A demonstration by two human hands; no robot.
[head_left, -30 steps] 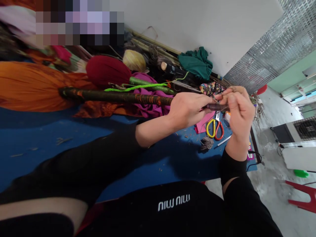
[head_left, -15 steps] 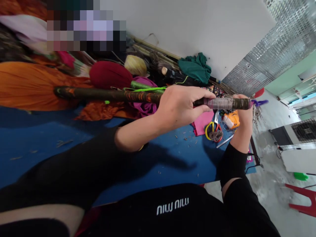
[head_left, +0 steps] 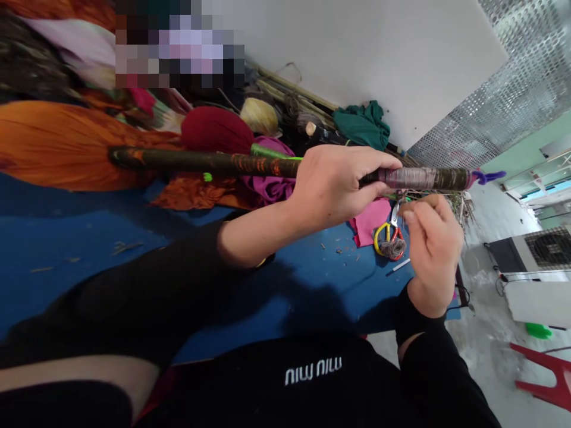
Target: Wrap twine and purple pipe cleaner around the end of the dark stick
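My left hand (head_left: 332, 181) is wrapped round a long dark stick (head_left: 196, 161) bound with thread, with orange bands along its middle. Beyond my fingers the stick shows a pale greyish-purple wound section, then a dark olive one. A purple loop (head_left: 489, 177) sticks out at its right tip. At the left, the stick meets a bulging orange cloth bundle (head_left: 57, 145). Just below the wound section, my right hand (head_left: 432, 238) is closed in a pinch, apart from the stick; what its fingertips hold is too small to make out. A bundle of grey-brown yarn (head_left: 393, 249) overlaps the scissors' handles.
Scissors (head_left: 381, 238) with yellow and red handles lie on the blue table (head_left: 285, 297) beside pink cloth (head_left: 372, 217). Dark red (head_left: 216, 129) and teal cloth (head_left: 366, 123) lie behind the stick. A red stool (head_left: 544, 371) stands on the floor at right.
My right hand has come off the stick's right end and now pinches lower down. The wound section and purple loop came into view. The yarn bundle shifted over the scissors.
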